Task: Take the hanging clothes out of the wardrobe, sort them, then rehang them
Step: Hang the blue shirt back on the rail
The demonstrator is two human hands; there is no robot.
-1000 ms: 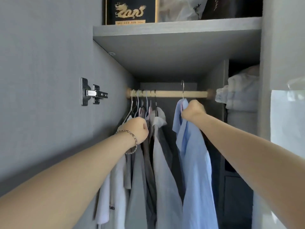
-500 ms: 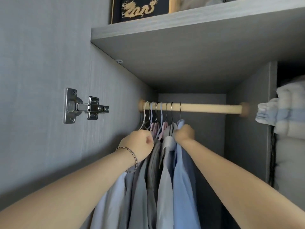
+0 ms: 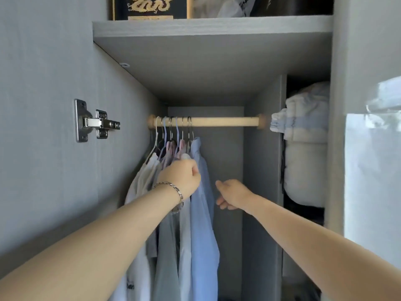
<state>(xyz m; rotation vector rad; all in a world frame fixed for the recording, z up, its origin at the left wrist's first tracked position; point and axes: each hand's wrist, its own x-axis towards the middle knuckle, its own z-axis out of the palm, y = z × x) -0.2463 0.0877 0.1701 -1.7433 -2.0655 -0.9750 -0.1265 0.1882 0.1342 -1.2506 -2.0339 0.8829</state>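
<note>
Several shirts on hangers crowd the left end of a wooden rail (image 3: 225,122) inside the grey wardrobe. The outermost one is a light blue shirt (image 3: 202,213); grey and white shirts (image 3: 167,257) hang to its left. My left hand (image 3: 183,178), with a bracelet at the wrist, is curled into a fist against the shoulders of the bunched shirts; what its fingers hold is hidden. My right hand (image 3: 231,194) hovers free to the right of the blue shirt, fingers loose and holding nothing.
The rail's right half is bare. A door hinge (image 3: 95,121) sticks out of the left panel. A shelf (image 3: 212,29) above carries a black box with a gold dragon (image 3: 149,7) and bags. Rolled bedding (image 3: 306,144) fills the compartment to the right.
The blue shirt was slid left along the rail into the bunch. My right hand then let go of its hanger and dropped back to the right. The left hand stayed at the shirts.
</note>
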